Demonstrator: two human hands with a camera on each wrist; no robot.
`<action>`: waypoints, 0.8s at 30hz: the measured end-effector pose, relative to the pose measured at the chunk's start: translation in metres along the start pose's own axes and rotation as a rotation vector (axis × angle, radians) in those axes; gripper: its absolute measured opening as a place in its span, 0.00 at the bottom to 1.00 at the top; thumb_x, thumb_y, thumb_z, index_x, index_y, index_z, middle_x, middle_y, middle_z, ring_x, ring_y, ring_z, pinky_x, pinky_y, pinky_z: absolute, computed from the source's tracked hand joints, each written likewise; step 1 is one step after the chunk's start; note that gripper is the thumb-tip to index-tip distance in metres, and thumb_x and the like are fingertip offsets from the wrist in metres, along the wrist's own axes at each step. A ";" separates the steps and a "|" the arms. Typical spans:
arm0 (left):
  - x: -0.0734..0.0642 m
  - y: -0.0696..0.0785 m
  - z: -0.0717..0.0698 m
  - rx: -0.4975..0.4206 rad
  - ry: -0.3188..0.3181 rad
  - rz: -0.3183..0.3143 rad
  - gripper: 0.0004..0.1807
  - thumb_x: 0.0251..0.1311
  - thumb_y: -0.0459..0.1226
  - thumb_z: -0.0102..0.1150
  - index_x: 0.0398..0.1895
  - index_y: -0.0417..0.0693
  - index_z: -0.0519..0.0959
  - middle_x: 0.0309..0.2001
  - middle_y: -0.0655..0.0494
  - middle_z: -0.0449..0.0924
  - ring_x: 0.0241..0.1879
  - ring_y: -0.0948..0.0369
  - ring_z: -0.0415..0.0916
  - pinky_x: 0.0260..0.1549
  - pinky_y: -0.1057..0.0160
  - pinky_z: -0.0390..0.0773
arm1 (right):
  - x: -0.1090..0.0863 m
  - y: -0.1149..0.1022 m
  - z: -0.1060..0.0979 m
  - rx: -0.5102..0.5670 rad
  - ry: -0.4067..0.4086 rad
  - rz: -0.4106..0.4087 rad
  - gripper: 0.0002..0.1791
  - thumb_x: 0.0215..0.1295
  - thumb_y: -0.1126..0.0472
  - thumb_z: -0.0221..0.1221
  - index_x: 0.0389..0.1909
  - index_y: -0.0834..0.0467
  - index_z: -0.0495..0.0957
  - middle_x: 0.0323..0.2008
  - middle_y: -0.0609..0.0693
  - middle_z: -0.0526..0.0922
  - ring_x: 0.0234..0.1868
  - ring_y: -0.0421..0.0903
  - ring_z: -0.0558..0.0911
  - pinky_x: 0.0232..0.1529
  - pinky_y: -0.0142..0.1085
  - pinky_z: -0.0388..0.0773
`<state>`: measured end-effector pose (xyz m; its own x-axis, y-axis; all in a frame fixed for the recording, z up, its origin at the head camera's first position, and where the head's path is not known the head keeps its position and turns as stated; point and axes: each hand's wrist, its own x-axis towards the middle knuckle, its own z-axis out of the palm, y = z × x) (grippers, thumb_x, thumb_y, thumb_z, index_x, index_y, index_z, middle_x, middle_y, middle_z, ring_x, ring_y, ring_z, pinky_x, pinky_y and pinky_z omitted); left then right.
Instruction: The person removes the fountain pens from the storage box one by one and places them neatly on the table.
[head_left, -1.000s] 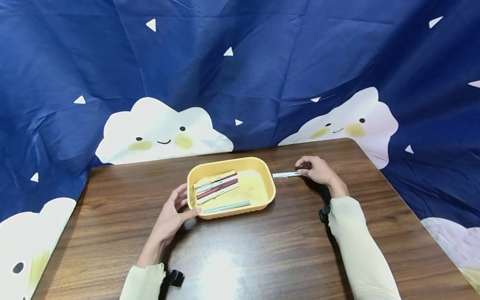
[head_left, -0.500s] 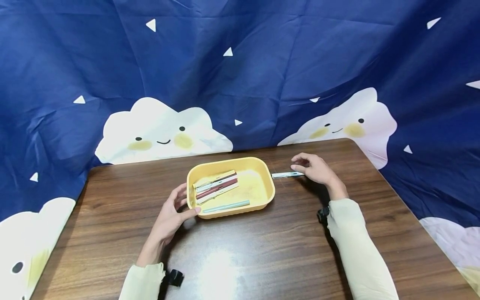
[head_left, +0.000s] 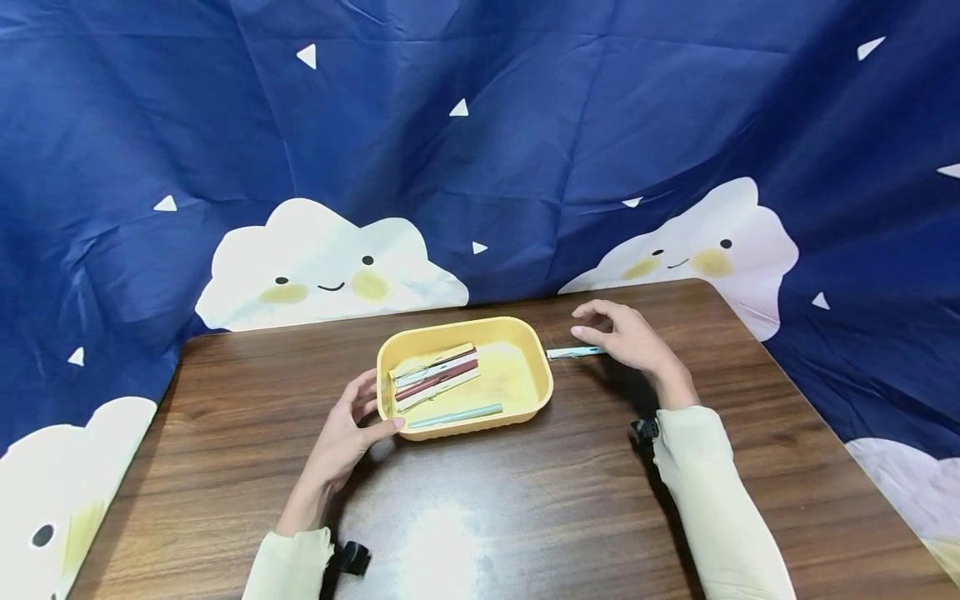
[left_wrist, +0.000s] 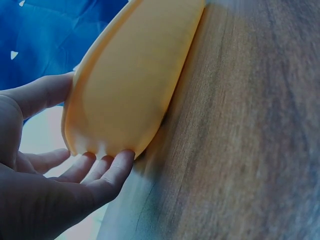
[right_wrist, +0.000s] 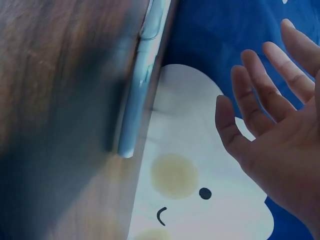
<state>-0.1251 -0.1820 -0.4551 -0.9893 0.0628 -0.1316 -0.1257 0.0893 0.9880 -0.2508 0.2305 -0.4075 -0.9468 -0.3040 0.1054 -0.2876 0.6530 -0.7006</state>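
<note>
My left hand [head_left: 339, 446] holds the left end of a yellow plastic box [head_left: 538, 398], thumb at the near corner of the rim and fingers along the end wall. The left wrist view shows the fingertips against the box wall [left_wrist: 120, 85]. Several pens lie inside: a slanted row with a dark red pen [head_left: 438, 381] in it, and a teal pen [head_left: 457, 416] apart along the near wall. On the table beside the box's right end lies a light blue pen [head_left: 573, 352]. Above that pen hovers my right hand [head_left: 633, 340], fingers loosely bent, holding nothing; the right wrist view shows a gap between hand [right_wrist: 280, 120] and pen [right_wrist: 137, 100].
The brown wooden table [head_left: 510, 508] carries the box near its back edge. Behind it hangs a dark blue cloth [head_left: 517, 150] printed with white clouds and triangles. Light glares off the table's near part.
My right hand has let go of the light blue pen's right end, lifting and shifting a little left over it. The pen and box stay put; the left hand keeps its hold.
</note>
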 end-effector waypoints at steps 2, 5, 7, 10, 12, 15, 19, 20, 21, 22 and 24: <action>0.000 0.000 0.000 0.001 0.001 -0.002 0.47 0.46 0.33 0.71 0.69 0.53 0.55 0.65 0.47 0.62 0.62 0.49 0.64 0.45 0.71 0.75 | -0.001 -0.004 0.000 0.011 -0.005 -0.003 0.18 0.59 0.49 0.62 0.47 0.51 0.77 0.45 0.52 0.82 0.46 0.44 0.78 0.48 0.42 0.72; 0.000 0.000 0.000 0.002 0.001 -0.003 0.47 0.46 0.33 0.71 0.69 0.53 0.56 0.65 0.47 0.62 0.62 0.49 0.64 0.45 0.71 0.75 | -0.002 -0.008 0.002 0.003 -0.006 -0.022 0.17 0.60 0.49 0.62 0.48 0.52 0.77 0.46 0.52 0.82 0.46 0.44 0.78 0.48 0.44 0.73; 0.000 0.000 0.000 0.000 -0.001 -0.001 0.47 0.45 0.33 0.71 0.69 0.52 0.56 0.64 0.47 0.62 0.62 0.49 0.63 0.45 0.71 0.75 | -0.004 -0.011 0.004 -0.001 -0.007 -0.038 0.17 0.60 0.50 0.62 0.48 0.51 0.77 0.45 0.51 0.82 0.46 0.44 0.78 0.47 0.44 0.73; 0.000 -0.001 0.000 -0.001 -0.002 -0.001 0.47 0.45 0.33 0.71 0.69 0.52 0.56 0.64 0.47 0.62 0.63 0.49 0.63 0.45 0.71 0.74 | -0.005 -0.018 0.007 0.001 -0.004 -0.070 0.17 0.59 0.50 0.62 0.48 0.51 0.77 0.45 0.49 0.82 0.46 0.46 0.79 0.47 0.45 0.74; 0.000 0.000 0.000 0.000 0.001 -0.003 0.47 0.45 0.33 0.71 0.69 0.53 0.56 0.64 0.47 0.62 0.63 0.49 0.63 0.45 0.71 0.74 | -0.006 -0.023 0.009 0.009 -0.001 -0.098 0.17 0.59 0.51 0.63 0.48 0.51 0.77 0.45 0.48 0.82 0.47 0.47 0.79 0.46 0.45 0.74; 0.000 -0.001 -0.001 0.005 0.004 -0.008 0.47 0.45 0.34 0.72 0.69 0.53 0.56 0.64 0.47 0.62 0.63 0.49 0.63 0.45 0.72 0.74 | -0.007 -0.032 0.013 0.007 -0.008 -0.143 0.17 0.59 0.51 0.62 0.49 0.51 0.77 0.45 0.48 0.82 0.47 0.47 0.79 0.45 0.44 0.74; 0.001 -0.001 -0.001 0.015 0.002 -0.011 0.47 0.45 0.35 0.72 0.69 0.53 0.56 0.65 0.48 0.62 0.63 0.49 0.63 0.46 0.71 0.74 | -0.007 -0.045 0.019 0.009 -0.021 -0.190 0.18 0.60 0.51 0.62 0.49 0.53 0.77 0.45 0.51 0.82 0.46 0.45 0.79 0.44 0.44 0.75; 0.001 -0.001 -0.001 0.017 0.001 -0.013 0.47 0.45 0.35 0.72 0.69 0.53 0.56 0.65 0.48 0.62 0.63 0.49 0.62 0.46 0.71 0.74 | -0.007 -0.047 0.020 0.015 -0.024 -0.194 0.18 0.60 0.51 0.62 0.49 0.53 0.77 0.45 0.51 0.82 0.45 0.45 0.79 0.44 0.45 0.75; 0.001 0.000 -0.001 0.018 0.000 -0.013 0.47 0.46 0.35 0.72 0.69 0.53 0.56 0.65 0.48 0.61 0.63 0.49 0.62 0.46 0.71 0.74 | -0.007 -0.050 0.022 0.019 -0.028 -0.198 0.18 0.60 0.51 0.62 0.49 0.53 0.77 0.45 0.52 0.82 0.46 0.46 0.78 0.44 0.46 0.75; 0.001 0.000 -0.001 0.020 -0.001 -0.015 0.47 0.46 0.35 0.72 0.69 0.53 0.56 0.65 0.48 0.61 0.64 0.49 0.62 0.46 0.71 0.74 | -0.007 -0.052 0.023 0.022 -0.035 -0.200 0.17 0.60 0.51 0.62 0.49 0.52 0.77 0.45 0.52 0.82 0.46 0.46 0.78 0.44 0.46 0.75; 0.001 0.000 -0.001 0.019 -0.001 -0.015 0.47 0.46 0.35 0.72 0.69 0.53 0.56 0.65 0.48 0.61 0.63 0.49 0.62 0.46 0.71 0.74 | -0.007 -0.056 0.026 0.026 -0.049 -0.199 0.17 0.60 0.51 0.62 0.48 0.51 0.77 0.45 0.50 0.82 0.46 0.46 0.78 0.44 0.44 0.75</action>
<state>-0.1262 -0.1826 -0.4550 -0.9873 0.0620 -0.1463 -0.1390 0.1090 0.9843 -0.2246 0.1780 -0.3873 -0.8633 -0.4590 0.2099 -0.4642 0.5588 -0.6872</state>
